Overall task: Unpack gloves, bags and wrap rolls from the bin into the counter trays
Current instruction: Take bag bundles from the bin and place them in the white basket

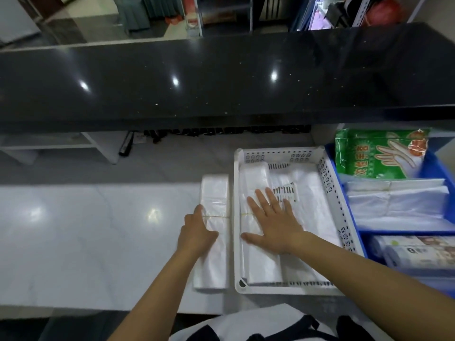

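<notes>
Below the black speckled counter ledge (221, 77), on the pale worktop (86, 230), a banded bundle of clear plastic bags (214, 193) lies just left of the white perforated tray (330, 183), the left hand (197, 235) curled over its side. Inside the tray the right hand (273, 220) presses flat, fingers spread, on another bag bundle (256, 267). Just right, touching the tray, the blue bin (433, 166) holds a green pack of gloves (376, 153), more bags and wrap rolls (418, 252).

A banded bundle of clear bags (214, 232) is lying on the counter just left of the white perforated tray (330, 183) — more bags (261, 242) lying inside it — while green-packaged gloves (379, 153) are leaning in the blue bin (433, 166).
</notes>
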